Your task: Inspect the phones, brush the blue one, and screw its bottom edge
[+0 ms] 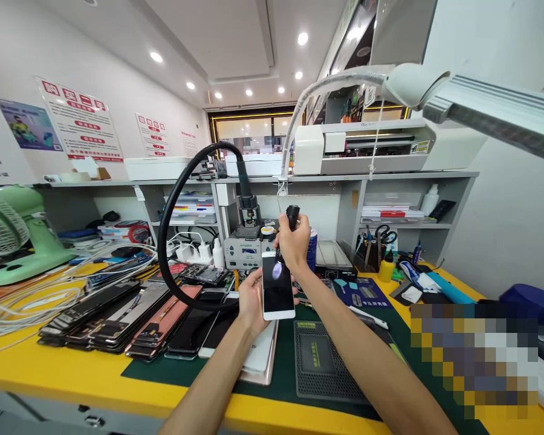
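Observation:
A white-framed smartphone (pixel 278 296) with a dark screen rests upright in my left hand (pixel 252 300), whose fingers wrap round its left side and back. My right hand (pixel 294 241) is closed round a black flashlight (pixel 292 212) above the phone's top right. The light points down and makes a bright bluish spot on the upper part of the screen. Beneath my left hand, a white phone (pixel 258 353) lies on the green mat (pixel 158 370). To the right of it sits a dark textured repair pad (pixel 324 386).
Stacks of phone screens (pixel 88 314) and white cables (pixel 36 311) cover the left side. A black hose (pixel 163 241) arches over the bench. The soldering station (pixel 245 252) stands behind my hands. A lamp arm (pixel 494 106) hangs at upper right; scissors (pixel 385 235) stand in a holder.

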Motion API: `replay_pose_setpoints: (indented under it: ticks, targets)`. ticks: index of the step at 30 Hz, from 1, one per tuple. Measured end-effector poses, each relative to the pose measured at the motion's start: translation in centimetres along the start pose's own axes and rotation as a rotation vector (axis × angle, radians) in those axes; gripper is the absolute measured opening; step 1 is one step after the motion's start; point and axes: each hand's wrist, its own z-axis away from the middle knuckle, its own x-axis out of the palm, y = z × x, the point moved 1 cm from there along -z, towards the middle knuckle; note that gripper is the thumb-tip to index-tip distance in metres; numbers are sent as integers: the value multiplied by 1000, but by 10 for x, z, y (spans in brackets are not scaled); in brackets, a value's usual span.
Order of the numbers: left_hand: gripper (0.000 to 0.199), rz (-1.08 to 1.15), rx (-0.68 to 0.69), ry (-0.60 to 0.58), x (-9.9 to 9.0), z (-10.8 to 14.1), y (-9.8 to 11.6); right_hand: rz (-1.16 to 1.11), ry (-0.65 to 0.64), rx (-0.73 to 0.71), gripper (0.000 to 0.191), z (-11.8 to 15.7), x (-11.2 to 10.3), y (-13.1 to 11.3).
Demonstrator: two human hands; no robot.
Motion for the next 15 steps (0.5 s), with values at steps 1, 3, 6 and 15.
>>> replay_pose_setpoints:
  ticks: [1, 3, 6, 15]
  targets:
    - [44, -2, -2, -3, -1, -1, -1, -1, 0, -3, 28, 0, 0, 0]
    - [42, 0, 6, -4, -4, -2, -2, -2, -7, -4, 27, 2, 1, -2]
    - [39, 5, 18, 1, -6, -4, -3, -11, -25, 12, 27, 5, 3, -5]
    - [43, -29, -33, -31, -2, -2, -5, -73, -70, -77, 30, 5, 5, -6]
